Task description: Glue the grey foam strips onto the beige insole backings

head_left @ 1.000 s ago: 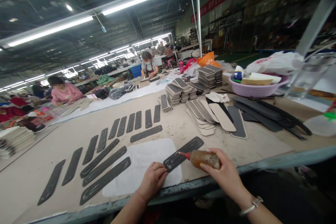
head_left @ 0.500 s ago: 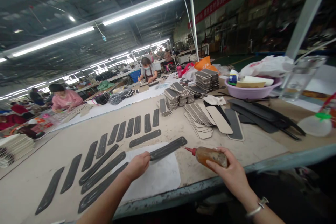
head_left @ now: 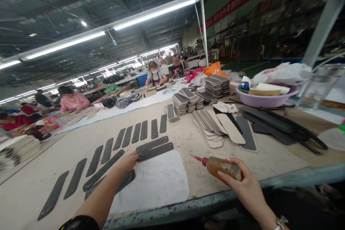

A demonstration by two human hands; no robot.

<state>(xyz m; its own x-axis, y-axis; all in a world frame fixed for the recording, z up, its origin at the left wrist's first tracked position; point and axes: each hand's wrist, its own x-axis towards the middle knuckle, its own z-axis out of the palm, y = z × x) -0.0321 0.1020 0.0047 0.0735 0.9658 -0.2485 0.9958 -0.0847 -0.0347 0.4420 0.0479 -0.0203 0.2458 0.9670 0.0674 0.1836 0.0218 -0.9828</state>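
Observation:
My left hand is closed on the near end of a long dark grey strip with rounded ends and a glossy line on its face. That strip lies close beside another dark strip, at the far edge of a white sheet. My right hand grips a glue bottle with amber contents, tilted so its red nozzle points left above the table. Several more glossy dark strips are laid out in rows to the left. My left forearm hides parts of some.
Stacks of pale-edged strips and a fan of beige pieces stand beyond. At right are black strips, a purple basin and a clear container. The table's edge runs along the front. Co-workers sit farther back.
My left hand has moved left and away from me with the strip, setting it down alongside the other strip. The glue bottle has stayed in my right hand; the view has shifted slightly.

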